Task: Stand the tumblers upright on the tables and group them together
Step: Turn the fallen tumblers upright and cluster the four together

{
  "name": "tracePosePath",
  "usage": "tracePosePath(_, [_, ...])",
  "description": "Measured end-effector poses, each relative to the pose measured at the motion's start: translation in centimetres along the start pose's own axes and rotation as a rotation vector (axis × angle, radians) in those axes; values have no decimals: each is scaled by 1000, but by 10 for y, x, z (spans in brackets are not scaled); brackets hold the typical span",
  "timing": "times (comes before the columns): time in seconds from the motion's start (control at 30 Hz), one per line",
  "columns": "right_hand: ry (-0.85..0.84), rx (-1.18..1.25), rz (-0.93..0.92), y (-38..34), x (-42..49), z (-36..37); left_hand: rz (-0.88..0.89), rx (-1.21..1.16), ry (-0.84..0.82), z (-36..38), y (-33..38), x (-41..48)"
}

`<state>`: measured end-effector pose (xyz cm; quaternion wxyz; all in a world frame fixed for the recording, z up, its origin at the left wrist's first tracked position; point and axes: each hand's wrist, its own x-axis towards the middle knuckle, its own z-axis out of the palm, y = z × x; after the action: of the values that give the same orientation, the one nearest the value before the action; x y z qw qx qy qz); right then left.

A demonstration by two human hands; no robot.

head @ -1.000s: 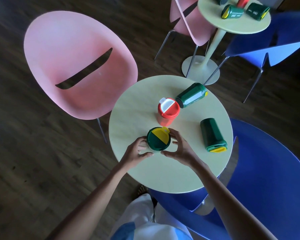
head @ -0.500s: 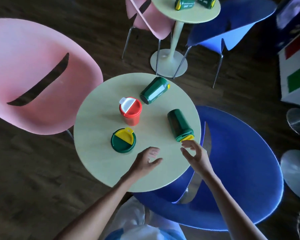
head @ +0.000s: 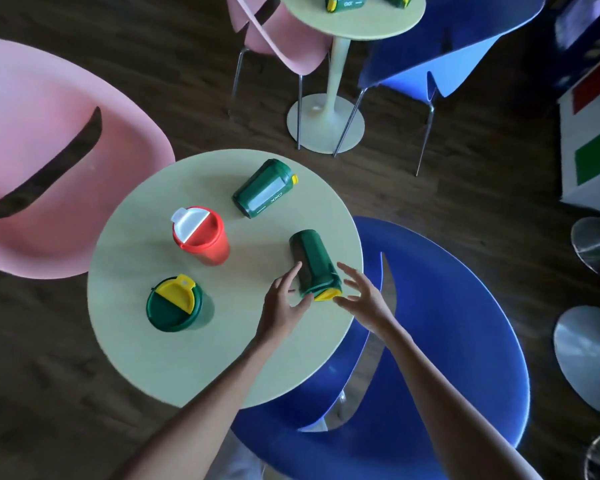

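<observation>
Two spread-fingered hands flank a green tumbler (head: 312,261) lying on its side at the round surface's (head: 187,368) right edge: left hand (head: 284,303) beside its body, right hand (head: 362,297) just beside its yellow lid (head: 326,295), neither gripping.

one head-worn view (wide-angle), steeply down and forward, close over the round table (head: 160,358)

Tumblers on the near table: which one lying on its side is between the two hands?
The near green tumbler, yellow lid pointing at the person; the far green tumbler lies at the far edge of the table.
</observation>
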<state>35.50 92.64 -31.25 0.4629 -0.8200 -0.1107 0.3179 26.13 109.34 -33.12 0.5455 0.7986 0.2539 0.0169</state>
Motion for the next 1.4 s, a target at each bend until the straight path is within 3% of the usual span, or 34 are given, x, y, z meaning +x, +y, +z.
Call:
tracePosePath(0.33, [-2, 126, -36, 6, 12, 4, -42, -124, 43, 3, 9, -3])
tracePosePath(0.63, [23, -7, -179, -52, 0, -25, -11, -79, 65, -32, 62, -1])
tracePosePath(0.97, [9, 207, -27, -64, -13, -9, -84, -65, 32, -46, 63, -17])
tracePosePath(1.4, [-7, 226, 64, -61, -9, 2, -111, -89, 24, -44, 58, -7])
